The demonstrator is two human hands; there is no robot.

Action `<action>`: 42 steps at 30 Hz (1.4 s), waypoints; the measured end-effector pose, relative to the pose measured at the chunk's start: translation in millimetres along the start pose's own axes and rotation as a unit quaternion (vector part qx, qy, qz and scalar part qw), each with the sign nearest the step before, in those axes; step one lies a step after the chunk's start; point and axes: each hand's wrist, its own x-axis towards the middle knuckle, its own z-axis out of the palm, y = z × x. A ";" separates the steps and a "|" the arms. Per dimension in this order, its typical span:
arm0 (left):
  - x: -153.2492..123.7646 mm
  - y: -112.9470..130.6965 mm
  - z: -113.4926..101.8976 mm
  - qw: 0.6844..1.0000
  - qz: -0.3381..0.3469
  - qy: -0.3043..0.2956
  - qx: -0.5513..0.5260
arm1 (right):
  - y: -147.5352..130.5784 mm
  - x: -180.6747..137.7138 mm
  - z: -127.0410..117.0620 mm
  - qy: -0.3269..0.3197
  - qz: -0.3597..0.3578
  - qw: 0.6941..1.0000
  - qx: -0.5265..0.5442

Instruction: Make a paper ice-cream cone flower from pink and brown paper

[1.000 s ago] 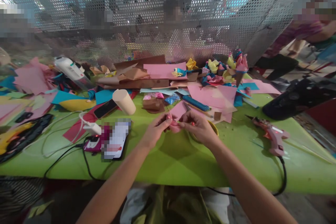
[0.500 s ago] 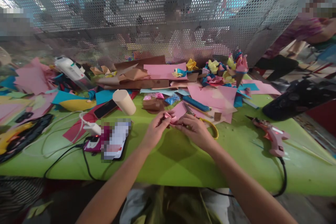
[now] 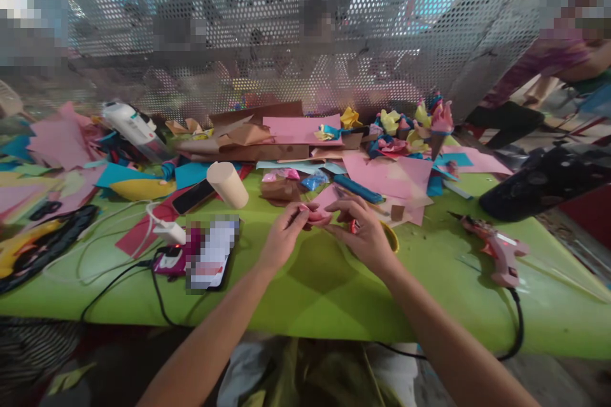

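Note:
My left hand (image 3: 285,232) pinches a small curled strip of pink paper (image 3: 319,219) above the green table. My right hand (image 3: 360,229) is at the strip's right end, thumb and forefinger apart around it; whether they touch the paper is hard to see. Partly behind the right hand lie scissors with a yellow handle (image 3: 393,238). A small red patch shows between that hand's fingers, and I cannot make out what it is. Just beyond my hands are a blue pen-like case (image 3: 357,189) and pink paper sheets (image 3: 408,177).
To the right lie a pink glue gun (image 3: 506,254) with a black cord and a dark bottle (image 3: 534,184). On the left are a phone (image 3: 212,254), a charger (image 3: 169,233) with cables and a cream roll (image 3: 228,184). Paper flowers (image 3: 389,121) stand at the back before a perforated metal screen (image 3: 267,70).
My right hand's fingers have spread and drawn back slightly from the pink paper, which now shows more. The left hand keeps its pinch.

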 end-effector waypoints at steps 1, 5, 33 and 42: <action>0.0 -0.6 0.0 1.000 0.009 0.000 0.009 | 0.0 0.0 -0.5 0.008 -0.024 1.000 -0.015; -0.4 -2.7 -0.2 0.998 0.033 0.009 0.050 | 2.6 -0.7 0.3 -0.012 -0.063 0.997 -0.051; -0.8 -3.2 5.1 0.995 -0.061 -0.015 -0.073 | 9.5 -0.9 5.7 -0.003 -0.038 0.998 -0.048; 1.2 -6.8 2.1 0.999 -0.016 0.028 -0.028 | 7.0 -4.1 5.9 0.003 -0.083 0.992 -0.100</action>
